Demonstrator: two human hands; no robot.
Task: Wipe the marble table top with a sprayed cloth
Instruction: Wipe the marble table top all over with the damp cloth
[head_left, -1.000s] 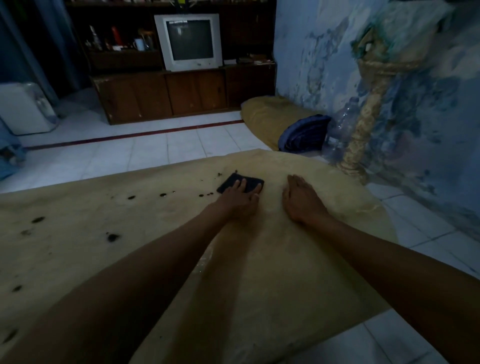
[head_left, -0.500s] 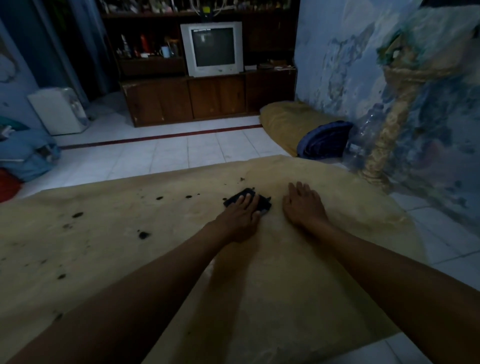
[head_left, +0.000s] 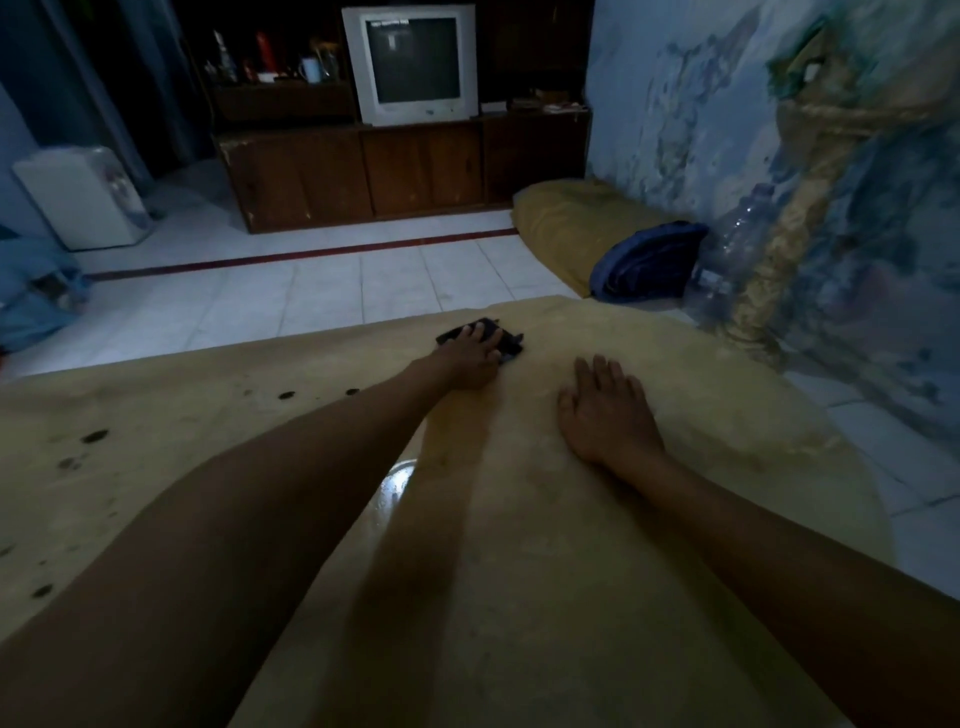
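The beige marble table top (head_left: 597, 571) fills the lower half of the head view, with dark spots on its left part. A small dark cloth (head_left: 511, 345) lies bunched near the table's far edge. My left hand (head_left: 470, 358) presses down on the cloth, fingers spread over it, arm stretched far forward. My right hand (head_left: 605, 410) rests flat on the marble to the right of the cloth, palm down, fingers apart, holding nothing. A wet shine (head_left: 397, 480) shows between my forearms.
Beyond the table lies white tiled floor (head_left: 311, 291). A TV (head_left: 413, 62) stands on a wooden cabinet (head_left: 363, 171) at the back. A yellow cushion (head_left: 566, 228), a blue bundle (head_left: 649, 262) and a plastic bottle (head_left: 727, 260) sit by the right wall.
My left hand has pushed the cloth farther away, up to the table's far edge, and the cloth has bunched. My right hand stays flat on the marble, now nearer than the left.
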